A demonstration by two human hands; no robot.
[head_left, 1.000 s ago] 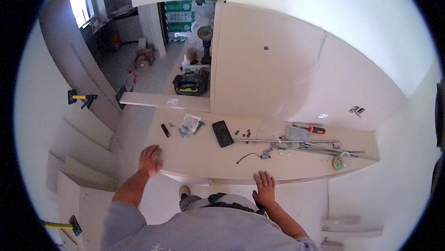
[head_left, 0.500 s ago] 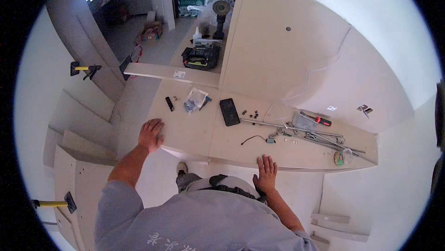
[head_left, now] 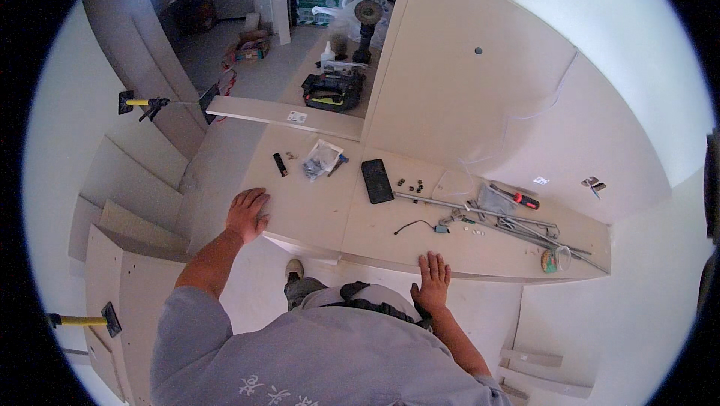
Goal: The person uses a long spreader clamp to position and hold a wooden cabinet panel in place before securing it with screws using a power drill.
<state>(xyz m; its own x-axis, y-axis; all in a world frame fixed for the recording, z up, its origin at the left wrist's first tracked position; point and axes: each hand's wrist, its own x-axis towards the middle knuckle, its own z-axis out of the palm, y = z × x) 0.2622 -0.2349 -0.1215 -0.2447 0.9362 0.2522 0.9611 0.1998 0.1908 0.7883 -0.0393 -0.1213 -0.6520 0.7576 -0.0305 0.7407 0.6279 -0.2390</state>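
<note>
My left hand (head_left: 247,215) rests on the left front edge of a beige cabinet top (head_left: 307,207), holding nothing. Its fingers lie stretched over the edge. Against the front edge, further right, my right hand (head_left: 432,282) lies flat and empty with fingers extended. Nearest the left hand is a small black stick-like piece (head_left: 280,164), with a clear bag of small parts (head_left: 321,160) beyond it. A black phone (head_left: 376,181) lies near the middle. Past the right hand, a short dark cable with a small grey block (head_left: 442,229) lies before several thin metal rods (head_left: 480,209).
A red-handled screwdriver (head_left: 525,200) and a clear cup (head_left: 562,257) are on the right. A narrow board (head_left: 277,115) crosses behind; beyond it sit a black tool case (head_left: 334,91) and an angle grinder (head_left: 366,31). Yellow support rods (head_left: 84,321) brace panels at left.
The view has shifted slightly, so the cabinet top and its contents appear a little further right. Both hands stay in place on the edge.
</note>
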